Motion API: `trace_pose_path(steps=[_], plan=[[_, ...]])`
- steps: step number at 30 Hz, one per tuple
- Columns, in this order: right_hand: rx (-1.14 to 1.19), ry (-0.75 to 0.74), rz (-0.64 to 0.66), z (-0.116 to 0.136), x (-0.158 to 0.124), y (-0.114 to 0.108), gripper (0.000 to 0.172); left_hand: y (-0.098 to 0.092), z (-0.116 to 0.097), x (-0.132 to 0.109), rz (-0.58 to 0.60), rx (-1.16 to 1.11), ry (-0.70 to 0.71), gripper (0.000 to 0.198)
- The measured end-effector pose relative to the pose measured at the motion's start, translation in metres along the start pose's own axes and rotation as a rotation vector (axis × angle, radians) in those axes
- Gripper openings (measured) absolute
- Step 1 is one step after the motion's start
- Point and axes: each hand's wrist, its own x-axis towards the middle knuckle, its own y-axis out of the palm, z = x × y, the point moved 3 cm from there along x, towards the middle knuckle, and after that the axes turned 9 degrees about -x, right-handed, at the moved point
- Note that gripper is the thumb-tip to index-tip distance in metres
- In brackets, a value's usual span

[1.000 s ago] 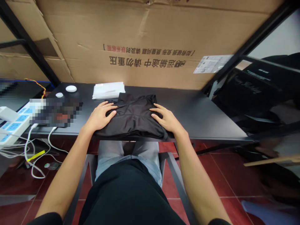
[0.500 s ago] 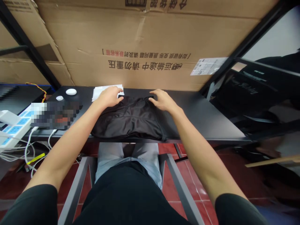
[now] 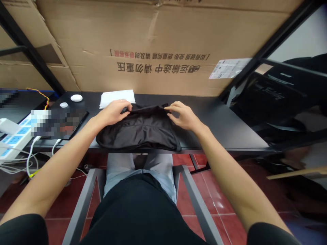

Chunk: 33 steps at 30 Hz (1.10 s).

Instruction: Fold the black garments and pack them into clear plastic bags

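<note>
A black cloth garment [image 3: 139,131] lies folded on the black table [image 3: 217,119], in front of me. My left hand [image 3: 113,114] is at its far edge, with the fingers curled over and pinching the fabric. My right hand [image 3: 182,116] holds the same far edge further right, between the fingertips and thumb. The dark fabric bunches softly below the edge, and its folds are hard to make out.
A folded white packet [image 3: 117,98] lies just beyond the garment. Further left are a white round puck [image 3: 76,98], a smaller white disc [image 3: 63,105], and a pixelated patch [image 3: 60,123]. A power strip [image 3: 15,141] with cables sits lower left. Cardboard [image 3: 153,41] stands behind the table.
Both hands have moved from the garment's sides to its far edge and closed on it. The garment's far part now lies lower and more rounded.
</note>
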Motion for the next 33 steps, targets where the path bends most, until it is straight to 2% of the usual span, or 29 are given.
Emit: trace_pose_path(steps=[5, 7, 9, 12, 15, 19, 22, 27, 30, 33], plan=[[0.016, -0.12, 0.135, 0.009, -0.022, 0.003, 0.038, 0.005, -0.006, -0.022, 0.162, -0.007, 0.012, 0.026], [0.017, -0.147, 0.196, 0.013, -0.026, 0.002, 0.036, 0.002, -0.011, -0.029, 0.176, -0.021, -0.001, 0.03], [0.023, -0.139, 0.224, 0.019, -0.029, -0.005, 0.036, -0.005, -0.021, -0.041, 0.139, -0.05, -0.004, 0.033], [0.068, -0.108, 0.219, 0.034, -0.039, -0.023, 0.036, -0.018, -0.043, -0.07, 0.106, -0.09, 0.012, 0.037], [0.149, -0.112, 0.268, 0.054, -0.055, -0.04, 0.035, -0.025, -0.062, -0.106, 0.166, -0.071, 0.017, 0.045], [0.181, -0.139, 0.352, 0.074, -0.075, -0.047, 0.037, -0.025, -0.066, -0.136, 0.197, -0.02, -0.021, 0.036], [0.154, -0.128, 0.36, 0.077, -0.081, -0.044, 0.021, -0.023, -0.061, -0.139, 0.189, -0.046, -0.036, 0.023], [0.168, -0.049, 0.332, 0.076, -0.075, -0.049, 0.017, -0.029, -0.055, -0.132, 0.149, -0.091, -0.089, 0.022], [0.243, 0.073, 0.25, 0.068, -0.063, -0.054, 0.016, -0.037, -0.051, -0.122, 0.044, -0.059, -0.15, 0.025], [0.345, 0.186, 0.163, 0.05, -0.043, -0.052, 0.027, -0.048, -0.04, -0.102, -0.08, -0.037, -0.206, 0.029]])
